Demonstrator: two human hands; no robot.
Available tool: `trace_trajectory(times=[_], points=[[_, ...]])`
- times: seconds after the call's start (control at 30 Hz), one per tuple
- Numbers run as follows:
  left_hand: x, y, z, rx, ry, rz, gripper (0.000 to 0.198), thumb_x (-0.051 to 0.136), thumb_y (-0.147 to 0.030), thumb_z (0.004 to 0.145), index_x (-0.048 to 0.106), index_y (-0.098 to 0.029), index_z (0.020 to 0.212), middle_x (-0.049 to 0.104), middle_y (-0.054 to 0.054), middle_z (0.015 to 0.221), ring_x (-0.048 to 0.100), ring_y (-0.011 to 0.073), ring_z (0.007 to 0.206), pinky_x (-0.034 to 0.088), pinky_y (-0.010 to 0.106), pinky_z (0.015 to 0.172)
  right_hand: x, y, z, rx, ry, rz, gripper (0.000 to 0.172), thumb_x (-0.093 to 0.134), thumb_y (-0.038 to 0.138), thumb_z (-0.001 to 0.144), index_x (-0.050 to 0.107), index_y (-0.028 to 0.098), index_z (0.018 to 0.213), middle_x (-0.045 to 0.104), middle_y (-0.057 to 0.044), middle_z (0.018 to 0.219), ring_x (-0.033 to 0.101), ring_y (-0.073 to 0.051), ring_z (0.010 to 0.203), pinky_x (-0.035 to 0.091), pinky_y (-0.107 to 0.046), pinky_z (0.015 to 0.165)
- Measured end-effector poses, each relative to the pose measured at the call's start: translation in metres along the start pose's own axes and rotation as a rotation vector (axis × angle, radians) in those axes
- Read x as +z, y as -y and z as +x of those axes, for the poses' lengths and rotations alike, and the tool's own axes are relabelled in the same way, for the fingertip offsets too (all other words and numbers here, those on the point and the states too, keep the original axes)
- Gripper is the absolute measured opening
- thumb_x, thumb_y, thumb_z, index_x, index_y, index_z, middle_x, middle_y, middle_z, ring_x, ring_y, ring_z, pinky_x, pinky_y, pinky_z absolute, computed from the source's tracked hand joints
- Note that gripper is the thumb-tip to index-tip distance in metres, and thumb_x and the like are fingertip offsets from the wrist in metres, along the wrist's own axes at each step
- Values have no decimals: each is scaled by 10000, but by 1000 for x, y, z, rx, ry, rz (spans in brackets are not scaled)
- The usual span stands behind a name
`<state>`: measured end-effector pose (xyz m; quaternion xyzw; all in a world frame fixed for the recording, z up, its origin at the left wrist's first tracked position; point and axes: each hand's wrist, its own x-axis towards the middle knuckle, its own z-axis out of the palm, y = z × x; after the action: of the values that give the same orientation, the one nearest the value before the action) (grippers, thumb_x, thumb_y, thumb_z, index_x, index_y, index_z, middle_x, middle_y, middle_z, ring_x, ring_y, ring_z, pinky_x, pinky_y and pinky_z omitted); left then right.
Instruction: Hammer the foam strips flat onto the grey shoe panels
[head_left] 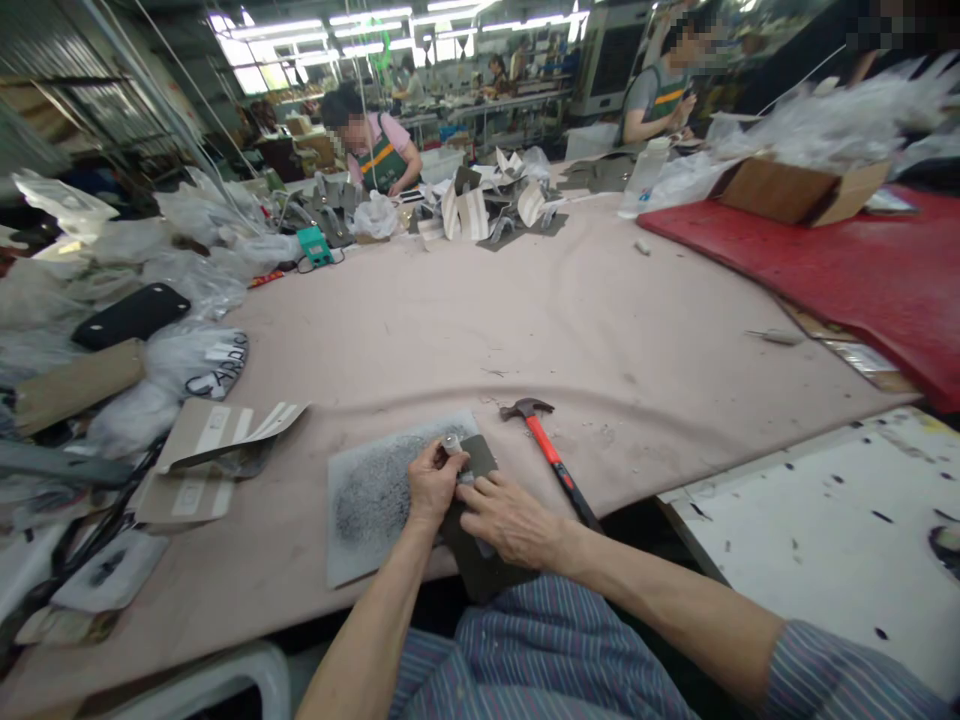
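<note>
My left hand (pixel 433 484) pinches a small pale cylindrical piece (pixel 451 443) at the top of a dark olive panel (pixel 480 568). Beside it, my right hand (pixel 510 520) rests on the panel with its fingers bent and pressed together near the same piece; what lies under the fingertips is hidden. The panel lies partly over a speckled grey board (pixel 371 500) and hangs past the table's front edge. Right of my hands lies a hammer (pixel 551 450) with a red and black handle, its claw head pointing away from me.
Fabric pieces (pixel 214 435) and plastic bags (pixel 127 420) crowd the left. A pointed tool (pixel 780 337) lies right, near a red sheet (pixel 825 270) with a cardboard box (pixel 780 190). Scraps (pixel 472 205) line the far edge; people (pixel 386 150) work beyond.
</note>
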<state>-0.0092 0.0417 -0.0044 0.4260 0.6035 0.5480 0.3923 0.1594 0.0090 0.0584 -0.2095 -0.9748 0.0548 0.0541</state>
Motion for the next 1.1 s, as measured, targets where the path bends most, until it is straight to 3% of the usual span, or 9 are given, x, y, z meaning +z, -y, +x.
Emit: trace_trajectory(times=[0.13, 0.23, 0.3, 0.37, 0.53, 0.67, 0.8, 0.97, 1.1], points=[[-10, -24, 14, -118, -319, -309, 347, 803, -327, 630, 645, -128, 868, 722, 43, 819, 687, 161, 733, 543, 255, 664, -6, 4, 14, 214, -69, -148, 130, 434, 133, 903, 562, 152, 916, 561, -133, 990, 508, -271, 896, 397, -404, 770], [-26, -49, 16, 37, -381, -354, 389, 843, -319, 621, 656, -121, 899, 724, 43, 837, 694, 149, 749, 567, 277, 744, -24, 4, 17, 503, -74, -157, 114, 430, 120, 889, 540, 145, 905, 576, -145, 917, 553, -266, 821, 399, -390, 721], [-33, -60, 13, 144, -359, -296, 371, 842, -310, 650, 673, -122, 920, 731, 47, 849, 700, 154, 777, 572, 297, 799, -33, 4, 16, 632, -35, -55, 109, 454, 195, 924, 535, 140, 972, 606, -138, 902, 598, -270, 800, 412, -372, 688], [-35, -62, 7, 169, -303, -229, 335, 827, -304, 676, 685, -125, 921, 737, 52, 855, 703, 164, 796, 575, 303, 808, -34, 7, 14, 710, -5, 107, 228, 483, 299, 953, 519, 122, 1093, 649, -131, 914, 646, -283, 824, 438, -359, 679], [-17, -33, -4, 65, -100, -153, 249, 775, -281, 703, 695, -135, 889, 738, 51, 862, 699, 174, 812, 569, 289, 796, -2, 20, 6, 806, -51, 339, 525, 432, 297, 982, 326, 75, 1445, 695, -156, 1093, 690, -282, 952, 496, -372, 787], [-1, -6, -4, -9, 45, -162, 271, 752, -321, 729, 681, -147, 924, 745, 60, 903, 711, 189, 848, 567, 307, 830, 16, 31, 1, 816, -65, 400, 506, 448, 325, 981, 397, 127, 1443, 675, -154, 1187, 677, -269, 1020, 496, -366, 858], [5, 4, 1, -24, 76, -152, 363, 748, -377, 742, 659, -159, 1018, 751, 73, 943, 723, 208, 880, 570, 336, 856, 14, 27, -4, 803, -126, 488, 532, 488, 414, 974, 443, 134, 1424, 668, -140, 1169, 653, -265, 1043, 479, -364, 907], [5, 2, 3, -10, 84, -86, 275, 717, -373, 783, 671, -155, 945, 750, 68, 915, 717, 192, 866, 566, 319, 848, 8, -7, -25, 849, -322, 386, 456, 431, 422, 998, 521, 122, 1331, 614, -142, 1143, 586, -252, 1045, 451, -373, 927], [5, 1, 3, -25, 94, -47, 250, 709, -359, 783, 675, -152, 920, 753, 74, 913, 718, 201, 876, 567, 335, 861, 16, -39, -52, 1046, -182, 132, 398, 506, 391, 962, 567, 109, 1236, 584, -156, 1087, 566, -292, 999, 441, -396, 860]])
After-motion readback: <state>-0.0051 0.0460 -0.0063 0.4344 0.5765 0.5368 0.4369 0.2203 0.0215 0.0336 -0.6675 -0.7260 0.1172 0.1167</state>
